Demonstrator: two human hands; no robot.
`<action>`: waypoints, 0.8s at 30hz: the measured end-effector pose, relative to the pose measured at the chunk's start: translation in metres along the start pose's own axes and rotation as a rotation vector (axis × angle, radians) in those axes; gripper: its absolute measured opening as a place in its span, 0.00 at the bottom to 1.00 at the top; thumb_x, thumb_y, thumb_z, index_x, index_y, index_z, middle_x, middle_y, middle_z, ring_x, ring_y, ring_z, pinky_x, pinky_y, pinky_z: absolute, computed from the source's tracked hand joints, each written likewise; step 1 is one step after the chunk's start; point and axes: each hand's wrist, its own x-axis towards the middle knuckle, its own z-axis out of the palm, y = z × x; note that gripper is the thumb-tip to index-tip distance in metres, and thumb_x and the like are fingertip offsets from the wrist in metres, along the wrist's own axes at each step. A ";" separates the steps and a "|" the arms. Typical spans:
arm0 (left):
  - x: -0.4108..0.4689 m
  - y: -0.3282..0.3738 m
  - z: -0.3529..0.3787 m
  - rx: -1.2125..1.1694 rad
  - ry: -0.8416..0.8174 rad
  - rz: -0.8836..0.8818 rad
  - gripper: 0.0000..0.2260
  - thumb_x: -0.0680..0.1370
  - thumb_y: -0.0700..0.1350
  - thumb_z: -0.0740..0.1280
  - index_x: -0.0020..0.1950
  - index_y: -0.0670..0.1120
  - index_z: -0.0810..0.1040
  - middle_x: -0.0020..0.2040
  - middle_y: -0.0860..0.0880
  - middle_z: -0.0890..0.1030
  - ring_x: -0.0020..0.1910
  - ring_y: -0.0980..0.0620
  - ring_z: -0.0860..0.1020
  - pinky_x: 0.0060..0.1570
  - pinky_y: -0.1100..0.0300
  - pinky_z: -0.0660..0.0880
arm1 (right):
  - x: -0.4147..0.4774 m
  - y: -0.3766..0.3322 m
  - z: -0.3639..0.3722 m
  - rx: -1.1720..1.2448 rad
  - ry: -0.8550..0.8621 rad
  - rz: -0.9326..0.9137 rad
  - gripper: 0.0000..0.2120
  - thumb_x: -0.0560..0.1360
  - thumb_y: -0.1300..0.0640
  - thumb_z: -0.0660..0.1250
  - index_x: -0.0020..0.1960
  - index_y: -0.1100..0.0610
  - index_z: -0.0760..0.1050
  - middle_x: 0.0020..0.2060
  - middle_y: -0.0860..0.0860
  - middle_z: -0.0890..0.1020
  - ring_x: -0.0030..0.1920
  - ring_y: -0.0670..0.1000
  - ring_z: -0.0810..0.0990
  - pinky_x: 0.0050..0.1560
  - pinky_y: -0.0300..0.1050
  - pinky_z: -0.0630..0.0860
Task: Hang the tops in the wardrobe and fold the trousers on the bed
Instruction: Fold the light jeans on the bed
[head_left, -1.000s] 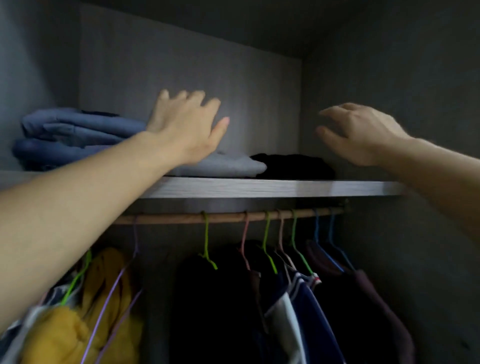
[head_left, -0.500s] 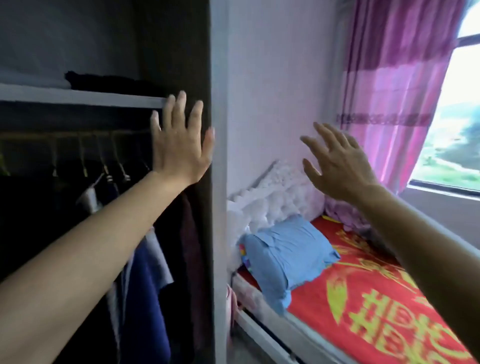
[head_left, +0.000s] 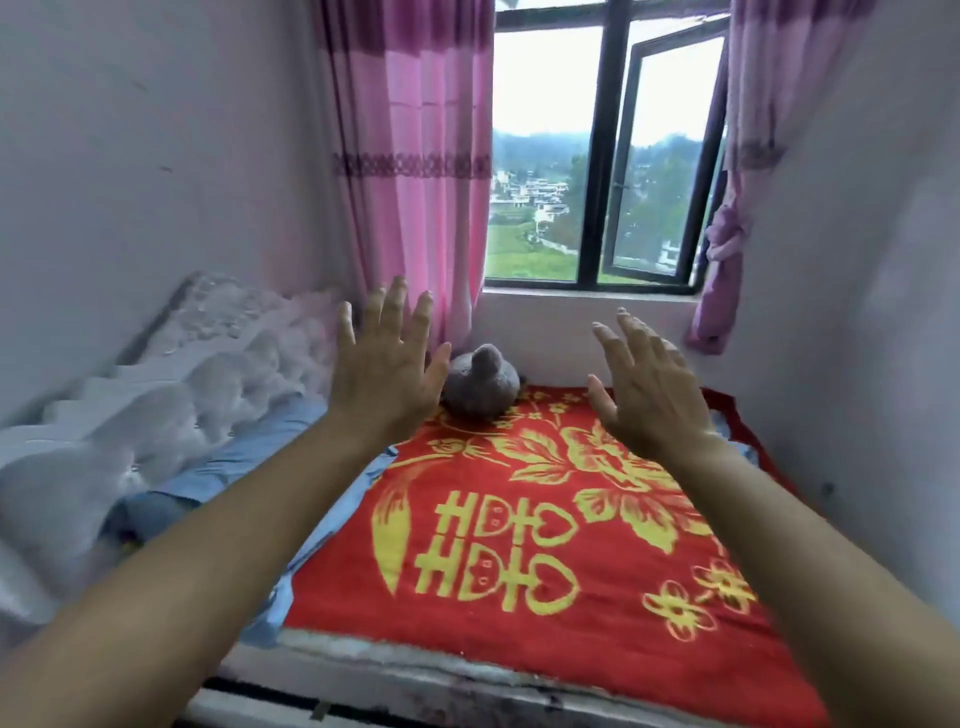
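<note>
Two hands hover above the red blanket (head_left: 519, 571) covering the bed (head_left: 441, 675): left hand (head_left: 387, 374) and right hand (head_left: 649, 395) both spread wide, fingers straight, holding nothing. A grey plush toy (head_left: 480, 382) sits at the blanket's far edge, a white tufted headboard (head_left: 156, 405) along its left.

Red blanket (head_left: 519, 571) lies flat, with open room across it under my left hand (head_left: 387, 374) and right hand (head_left: 649, 395), both spread in air. Grey plush toy (head_left: 483, 382) sits at far edge. Padded headboard (head_left: 156, 405) blocks left side, wall (head_left: 857, 312) hems right.
</note>
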 end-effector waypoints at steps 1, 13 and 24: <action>0.016 0.015 0.022 -0.052 0.004 0.009 0.29 0.81 0.60 0.48 0.78 0.46 0.58 0.79 0.40 0.57 0.77 0.39 0.56 0.73 0.34 0.54 | 0.003 0.018 0.011 -0.047 -0.023 0.015 0.31 0.80 0.45 0.60 0.78 0.56 0.59 0.77 0.61 0.62 0.75 0.61 0.64 0.71 0.59 0.66; 0.170 0.201 0.251 -0.375 -0.279 0.159 0.29 0.82 0.60 0.50 0.79 0.46 0.54 0.79 0.41 0.54 0.77 0.41 0.54 0.73 0.38 0.57 | 0.044 0.211 0.100 -0.225 -0.269 0.335 0.30 0.79 0.48 0.61 0.78 0.55 0.59 0.77 0.58 0.62 0.76 0.58 0.62 0.72 0.54 0.62; 0.257 0.398 0.409 -0.424 -0.384 0.261 0.29 0.82 0.59 0.51 0.80 0.46 0.54 0.80 0.42 0.55 0.78 0.42 0.56 0.73 0.41 0.57 | 0.045 0.438 0.223 -0.159 -0.319 0.573 0.30 0.79 0.48 0.61 0.78 0.55 0.58 0.77 0.58 0.62 0.75 0.58 0.62 0.71 0.54 0.64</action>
